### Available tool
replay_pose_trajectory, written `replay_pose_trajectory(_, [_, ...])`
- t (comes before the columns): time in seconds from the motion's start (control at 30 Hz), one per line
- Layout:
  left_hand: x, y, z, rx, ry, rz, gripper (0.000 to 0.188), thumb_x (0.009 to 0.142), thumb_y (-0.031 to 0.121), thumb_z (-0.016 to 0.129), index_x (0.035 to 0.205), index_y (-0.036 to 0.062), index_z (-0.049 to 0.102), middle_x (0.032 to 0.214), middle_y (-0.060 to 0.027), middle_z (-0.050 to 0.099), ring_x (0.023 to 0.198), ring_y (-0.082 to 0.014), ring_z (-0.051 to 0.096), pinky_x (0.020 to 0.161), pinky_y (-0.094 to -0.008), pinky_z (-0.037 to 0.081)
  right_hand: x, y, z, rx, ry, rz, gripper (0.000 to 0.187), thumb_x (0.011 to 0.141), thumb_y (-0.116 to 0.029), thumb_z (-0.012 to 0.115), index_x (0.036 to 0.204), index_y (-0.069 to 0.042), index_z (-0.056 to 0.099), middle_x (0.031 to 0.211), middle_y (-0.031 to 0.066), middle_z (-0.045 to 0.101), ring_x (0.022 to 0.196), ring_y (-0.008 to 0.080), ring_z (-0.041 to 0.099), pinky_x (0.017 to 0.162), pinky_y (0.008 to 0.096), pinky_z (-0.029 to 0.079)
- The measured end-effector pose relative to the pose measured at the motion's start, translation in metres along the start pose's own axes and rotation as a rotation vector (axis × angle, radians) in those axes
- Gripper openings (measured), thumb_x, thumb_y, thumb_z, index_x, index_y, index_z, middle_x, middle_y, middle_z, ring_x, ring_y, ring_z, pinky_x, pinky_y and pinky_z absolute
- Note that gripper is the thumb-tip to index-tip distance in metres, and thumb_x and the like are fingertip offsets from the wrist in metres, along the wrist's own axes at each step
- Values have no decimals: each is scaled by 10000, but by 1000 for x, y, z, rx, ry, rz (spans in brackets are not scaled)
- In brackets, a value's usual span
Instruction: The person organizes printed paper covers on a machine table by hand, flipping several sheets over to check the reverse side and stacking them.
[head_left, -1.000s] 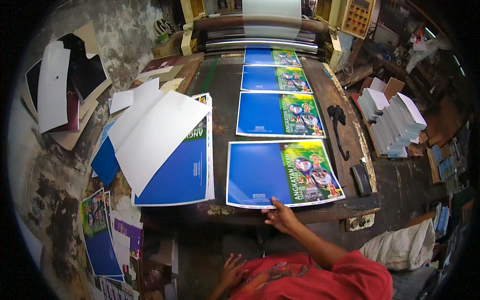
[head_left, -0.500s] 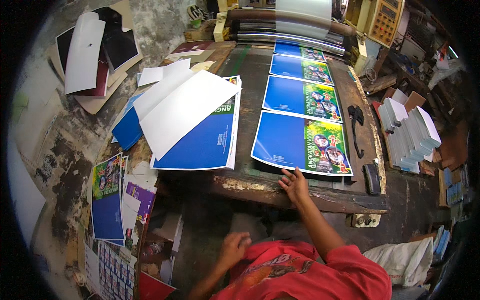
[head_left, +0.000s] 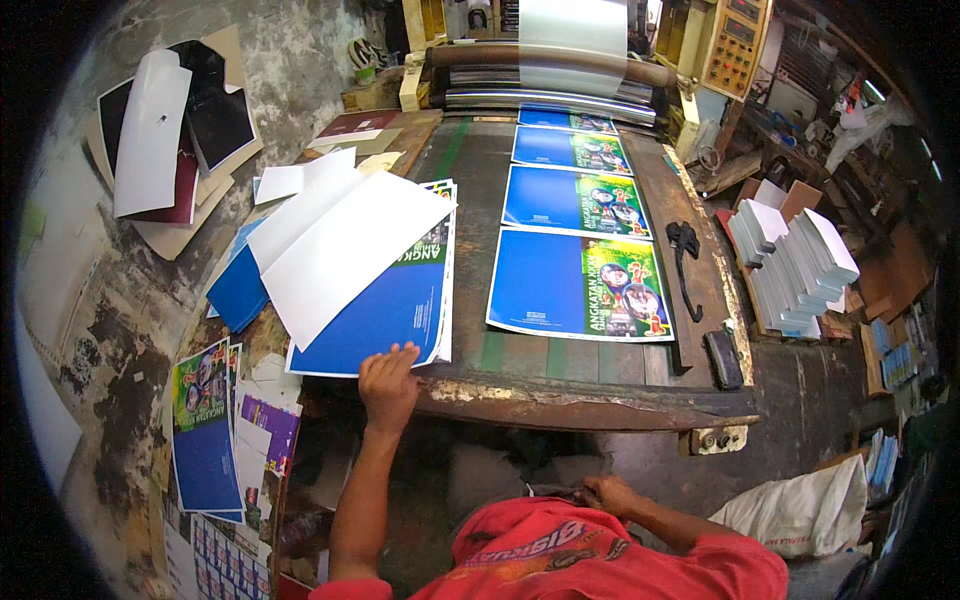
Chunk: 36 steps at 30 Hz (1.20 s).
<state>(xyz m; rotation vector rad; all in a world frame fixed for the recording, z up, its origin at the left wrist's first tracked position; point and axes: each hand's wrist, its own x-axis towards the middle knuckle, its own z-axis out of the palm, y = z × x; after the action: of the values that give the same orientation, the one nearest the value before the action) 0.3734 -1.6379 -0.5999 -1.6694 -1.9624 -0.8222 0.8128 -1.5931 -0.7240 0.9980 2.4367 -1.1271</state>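
My left hand point(head_left: 390, 385) is at the near edge of a stack of blue-and-green printed sheets point(head_left: 395, 325) on the left of the worktable. Its fingers bend over the top sheet's border, and the thumb is hidden. Folded white paper point(head_left: 350, 250) lies across that stack. Close to my waist, my right hand point(head_left: 607, 495) has curled fingers beside something dark at the shirt's edge; what they hold, if anything, cannot be made out. Beyond, a row of matching printed sheets point(head_left: 545, 285) runs down the table from the rollers point(head_left: 550, 98).
A control panel point(head_left: 735, 45) stands at the back right. On the table's right lie a black strap point(head_left: 685, 265) and a dark block point(head_left: 722, 360). White paper stacks point(head_left: 790, 265) sit farther right. More prints point(head_left: 205, 440) and a white sack point(head_left: 800, 510) are nearby.
My left hand has risen from near my body to the left stack's edge. My right hand has drawn back from the sheet row to my waist. The nearest sheet lies farther onto the table.
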Motion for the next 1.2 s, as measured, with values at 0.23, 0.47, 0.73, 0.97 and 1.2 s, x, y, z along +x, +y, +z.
replay_pose_trajectory(0.23, [22,-2,-29,-715,92,-780,168,883,209,660,900,47,700,872,-73,713,810,-226,674,827,-377,437,11,-33,-54,213,-119,-192,513,910,-497,565,1110,-32,648,925,169,684,808,324,661,732,427,518])
replay_pose_trajectory(0.47, [16,73,-47,-481,-345,96,209,824,255,708,994,133,710,1037,-72,692,1123,-241,598,1076,-509,276,85,-103,-166,1478,13,-213,352,919,-380,602,1016,-42,615,742,60,632,667,146,622,635,345,533])
replay_pose_trajectory(0.73, [104,-78,11,25,-184,-215,738,785,541,696,1314,56,520,1418,-199,448,1377,-393,313,1130,-500,235,100,-99,-84,1766,205,138,349,942,-409,561,1062,-82,539,749,85,622,504,136,506,564,365,510])
replay_pose_trajectory(0.97, [160,-141,58,211,-530,-313,813,807,657,574,1314,24,515,1311,-219,525,1231,-358,490,1004,-465,405,109,-103,-46,1842,246,144,429,970,-506,462,1084,-98,527,785,93,646,565,127,519,675,399,497])
replay_pose_trajectory(1.2, [174,-153,58,271,-578,-33,690,825,636,547,1228,77,575,1093,-182,647,990,-350,634,850,-462,503,133,-81,-78,1883,383,167,558,923,-587,485,1081,-55,552,812,137,654,530,163,529,660,411,516])
